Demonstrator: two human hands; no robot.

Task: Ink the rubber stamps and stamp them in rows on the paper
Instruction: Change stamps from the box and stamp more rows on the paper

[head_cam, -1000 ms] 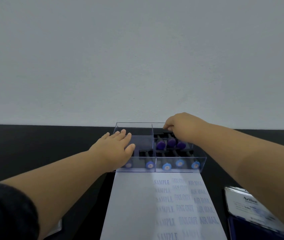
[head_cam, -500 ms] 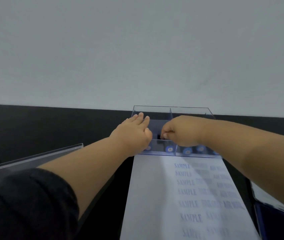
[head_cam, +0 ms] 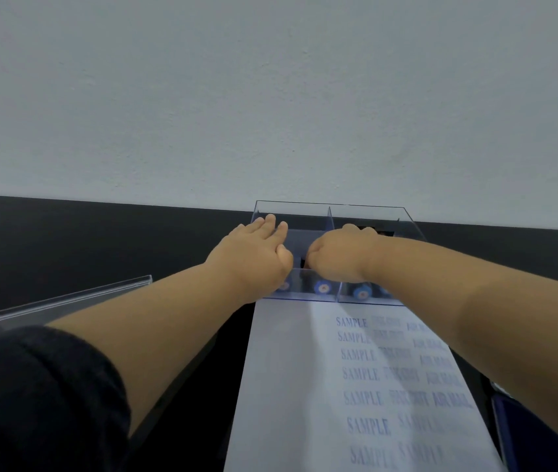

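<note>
Left hand (head_cam: 257, 257) flat, steadying clear acrylic divided box (head_cam: 332, 212); right hand (head_cam: 337, 257) curled inside, grasp hidden. Blue-capped rubber stamps (head_cam: 322, 287) look light, rigid; pinch handle.

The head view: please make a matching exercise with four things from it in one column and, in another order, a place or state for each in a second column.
Things:
1. left hand
2. right hand
3. paper
4. clear box

Places or states:
A. lies on the table, near side of the box, printed with blue words
B. fingers straight, resting on the box's left part
C. stands at the wall, holds stamps with blue ends
D. fingers curled, reaching down into the box

Pairs: 1-B, 2-D, 3-A, 4-C
</note>
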